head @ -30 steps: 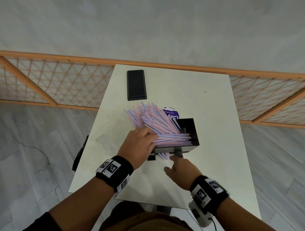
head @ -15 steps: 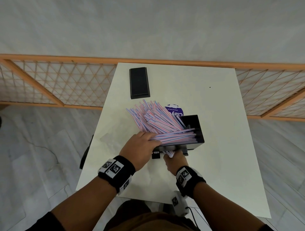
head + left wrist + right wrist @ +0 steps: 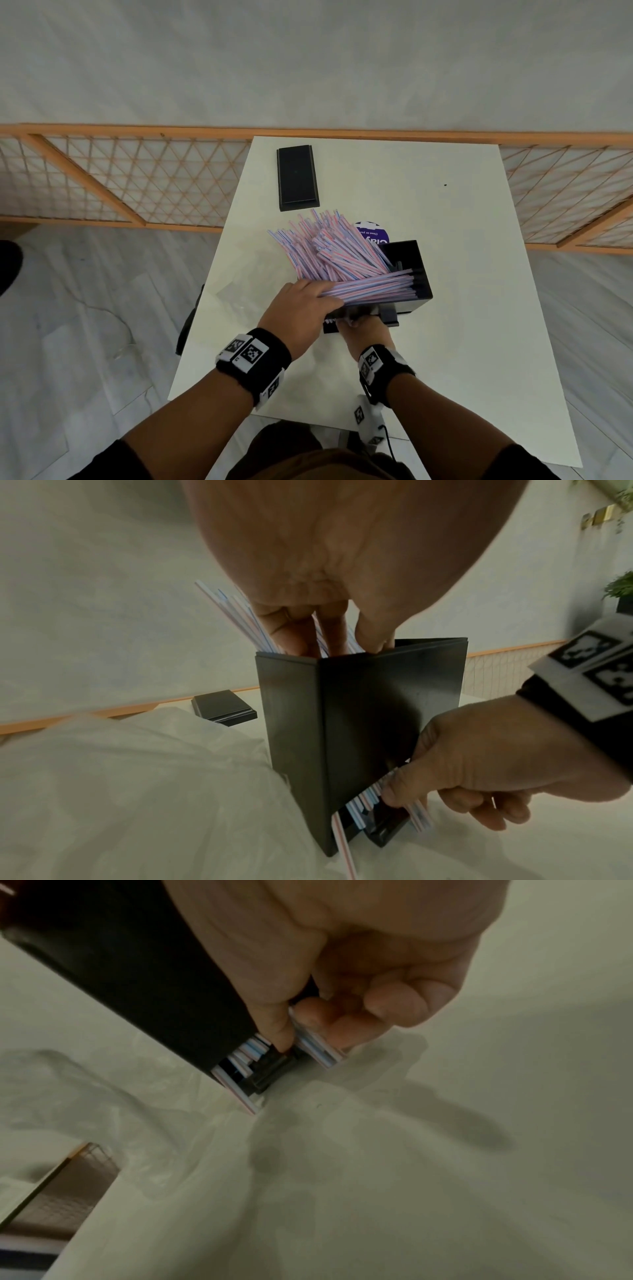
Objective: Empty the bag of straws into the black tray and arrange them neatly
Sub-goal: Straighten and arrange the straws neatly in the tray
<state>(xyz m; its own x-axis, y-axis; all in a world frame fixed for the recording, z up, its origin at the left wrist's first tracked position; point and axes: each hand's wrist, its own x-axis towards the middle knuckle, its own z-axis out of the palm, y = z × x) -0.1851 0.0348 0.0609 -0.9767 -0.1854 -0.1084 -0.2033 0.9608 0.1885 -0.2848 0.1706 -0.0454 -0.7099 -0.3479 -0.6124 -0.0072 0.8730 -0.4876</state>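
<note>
At the white desk's (image 3: 445, 342) near middle, the right hand (image 3: 486, 761) pinches straw ends poking from the tall black plastic tray's (image 3: 419, 274) base. Above, the left hand (image 3: 301, 308) grips pink-and-blue striped straws (image 3: 329, 253) fanning out toward the far-left corner.

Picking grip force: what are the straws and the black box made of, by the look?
Straws: likely thin plastic, possibly paper; striped pink, blue and white, stiff and straight. Black box: probably rigid plastic or acrylic; flat, smooth, slightly glossy walls with sharp edges.
</note>
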